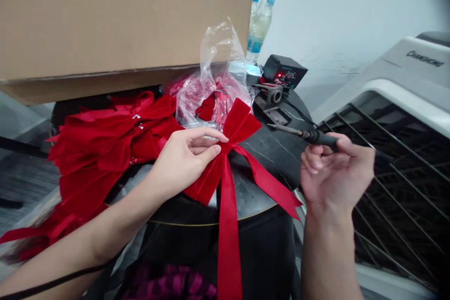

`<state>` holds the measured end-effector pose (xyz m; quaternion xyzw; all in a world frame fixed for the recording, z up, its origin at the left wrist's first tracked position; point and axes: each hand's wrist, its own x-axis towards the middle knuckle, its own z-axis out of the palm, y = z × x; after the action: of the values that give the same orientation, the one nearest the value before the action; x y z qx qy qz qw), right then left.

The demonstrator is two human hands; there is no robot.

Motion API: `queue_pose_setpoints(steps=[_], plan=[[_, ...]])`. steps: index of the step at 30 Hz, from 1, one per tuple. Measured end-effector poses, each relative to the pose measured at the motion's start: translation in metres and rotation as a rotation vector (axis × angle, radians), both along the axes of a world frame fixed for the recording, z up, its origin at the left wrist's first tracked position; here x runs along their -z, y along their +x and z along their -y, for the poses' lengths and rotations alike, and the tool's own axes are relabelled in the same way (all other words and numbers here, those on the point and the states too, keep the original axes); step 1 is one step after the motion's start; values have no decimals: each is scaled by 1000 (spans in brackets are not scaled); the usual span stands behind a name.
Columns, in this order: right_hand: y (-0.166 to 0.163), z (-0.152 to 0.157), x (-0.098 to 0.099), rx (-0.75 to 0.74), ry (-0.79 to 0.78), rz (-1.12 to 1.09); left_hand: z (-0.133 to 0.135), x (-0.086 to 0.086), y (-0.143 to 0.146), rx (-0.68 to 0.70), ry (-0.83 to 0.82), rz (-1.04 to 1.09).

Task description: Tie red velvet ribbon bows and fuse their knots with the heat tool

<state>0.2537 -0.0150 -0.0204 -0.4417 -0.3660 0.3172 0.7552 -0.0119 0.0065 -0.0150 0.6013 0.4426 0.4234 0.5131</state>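
Observation:
My left hand (191,154) pinches a red velvet bow (239,124) near its centre knot, thumb and index finger on the fabric. Two long ribbon tails (229,225) hang from the bow, one straight down past the table edge, the other slanting to the right. In my right hand (333,168) is a soldering iron (318,137), its handle between thumb and fingers. The iron's metal tip points left toward the bow, apart from it. A pile of red velvet bows (105,145) lies to the left, some with small shiny pieces at their middles.
Behind the bow, a clear plastic bag (225,75) holds more red pieces. A black soldering station (284,71) with a red light and an iron stand (272,96) sit at the back. A cardboard box (123,18), bottles (260,26) and a white heater (390,84) surround the round black table (277,152).

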Motion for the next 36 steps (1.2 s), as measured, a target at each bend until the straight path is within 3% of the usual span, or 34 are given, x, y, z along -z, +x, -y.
queue_pose_setpoints(steps=[4,9,18,25,36], plan=[[-11,3,-1,-76,21,25,0,1,1,-24,28,-27],[-29,4,8,-32,106,139,2,0,2,-117,92,-132],[-68,14,28,414,316,485,1,5,0,-154,181,-228],[-73,22,22,395,323,742,1,4,1,-144,166,-272],[-75,24,25,362,294,749,2,5,1,-137,183,-301]])
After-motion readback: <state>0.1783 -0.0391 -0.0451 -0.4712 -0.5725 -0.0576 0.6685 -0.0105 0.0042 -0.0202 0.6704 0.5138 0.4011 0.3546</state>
